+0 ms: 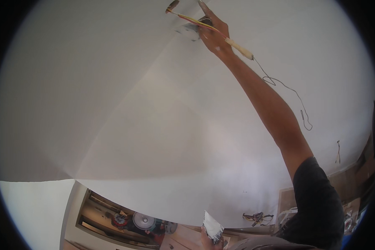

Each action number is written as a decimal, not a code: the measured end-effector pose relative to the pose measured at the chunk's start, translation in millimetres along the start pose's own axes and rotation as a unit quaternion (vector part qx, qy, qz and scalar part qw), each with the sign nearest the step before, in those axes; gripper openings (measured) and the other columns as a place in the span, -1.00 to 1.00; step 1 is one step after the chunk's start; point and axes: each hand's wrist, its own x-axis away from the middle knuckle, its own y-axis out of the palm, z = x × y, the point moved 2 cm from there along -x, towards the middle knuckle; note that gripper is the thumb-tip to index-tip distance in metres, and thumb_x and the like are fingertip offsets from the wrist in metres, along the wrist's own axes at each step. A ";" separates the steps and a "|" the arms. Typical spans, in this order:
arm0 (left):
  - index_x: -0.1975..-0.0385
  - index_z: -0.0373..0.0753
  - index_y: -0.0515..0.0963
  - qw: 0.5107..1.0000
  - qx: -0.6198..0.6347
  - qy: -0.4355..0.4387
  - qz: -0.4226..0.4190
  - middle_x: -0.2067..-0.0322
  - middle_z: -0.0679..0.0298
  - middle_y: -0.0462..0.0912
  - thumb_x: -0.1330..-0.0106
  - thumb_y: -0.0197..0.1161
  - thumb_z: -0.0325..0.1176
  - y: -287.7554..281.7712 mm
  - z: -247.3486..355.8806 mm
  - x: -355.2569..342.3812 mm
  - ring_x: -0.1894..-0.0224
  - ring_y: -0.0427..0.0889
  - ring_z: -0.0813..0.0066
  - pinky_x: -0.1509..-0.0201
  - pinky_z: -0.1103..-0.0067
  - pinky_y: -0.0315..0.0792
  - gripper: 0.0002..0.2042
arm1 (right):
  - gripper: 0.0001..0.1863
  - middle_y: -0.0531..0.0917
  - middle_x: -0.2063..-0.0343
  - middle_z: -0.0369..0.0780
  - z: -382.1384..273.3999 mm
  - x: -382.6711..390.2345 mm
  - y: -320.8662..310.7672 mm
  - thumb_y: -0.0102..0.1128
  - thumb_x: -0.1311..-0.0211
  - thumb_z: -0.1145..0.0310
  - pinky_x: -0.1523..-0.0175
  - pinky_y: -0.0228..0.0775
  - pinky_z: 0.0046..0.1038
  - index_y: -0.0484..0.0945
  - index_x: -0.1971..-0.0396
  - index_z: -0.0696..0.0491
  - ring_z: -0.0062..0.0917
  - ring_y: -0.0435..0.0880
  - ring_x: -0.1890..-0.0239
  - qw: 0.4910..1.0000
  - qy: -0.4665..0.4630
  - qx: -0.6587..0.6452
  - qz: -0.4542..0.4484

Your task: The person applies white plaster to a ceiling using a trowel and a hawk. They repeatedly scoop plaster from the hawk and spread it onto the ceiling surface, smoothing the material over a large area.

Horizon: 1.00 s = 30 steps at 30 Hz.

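Note:
My right hand (216, 36) is raised high against the white ceiling, its arm bare below a dark short sleeve. Its fingers are closed round a putty knife, with the index finger stretched forward. The grey blade (189, 31) lies near a line where two pale surfaces meet. Red and yellow wires (196, 21) run from a hole past this hand to a cream-coloured wrapped end (239, 49). Low in the picture, my left hand (206, 241) grips a broad putty knife (213, 227) coated with white filler; its handle is mostly hidden.
A thin dark wire (285, 85) dangles from the wrapped end beside my right forearm. More wires come out at the far right (338, 152), and a wire bundle (258, 218) shows near the bottom. Below stands a wooden shelf unit (98, 208) with a round, pale object (143, 221).

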 end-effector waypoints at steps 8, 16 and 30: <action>-0.07 -0.24 0.40 1.000 0.002 -0.001 0.005 0.10 0.23 0.56 -0.45 -0.12 -0.10 5.0 -3.8 1.8 0.12 0.59 0.34 0.15 0.43 0.54 -0.61 | -0.77 0.64 0.43 -0.23 27.9 36.1 6.6 0.20 -0.08 0.45 0.22 0.45 -0.54 0.55 0.21 0.11 -0.58 0.61 0.36 0.973 0.112 -0.193 0.054; -0.06 -0.24 0.40 1.000 -0.003 0.005 0.001 0.11 0.23 0.56 -0.45 -0.12 -0.10 8.4 -0.8 3.0 0.12 0.60 0.34 0.15 0.43 0.54 -0.61 | -0.94 0.46 0.56 -0.32 75.3 -11.9 35.4 0.07 -0.21 0.47 0.36 0.30 -0.51 0.46 0.36 0.14 -0.62 0.41 0.50 0.861 0.154 -0.388 0.290; -0.05 -0.24 0.40 1.000 -0.006 0.012 0.018 0.12 0.23 0.57 -0.45 -0.12 -0.11 2.1 -1.0 9.5 0.13 0.60 0.34 0.15 0.43 0.54 -0.62 | -0.41 0.57 0.17 -0.20 -51.1 29.3 83.3 -0.02 -0.10 0.62 0.04 0.38 -0.57 0.30 -0.23 0.16 -0.60 0.51 0.16 0.882 0.170 -0.389 0.203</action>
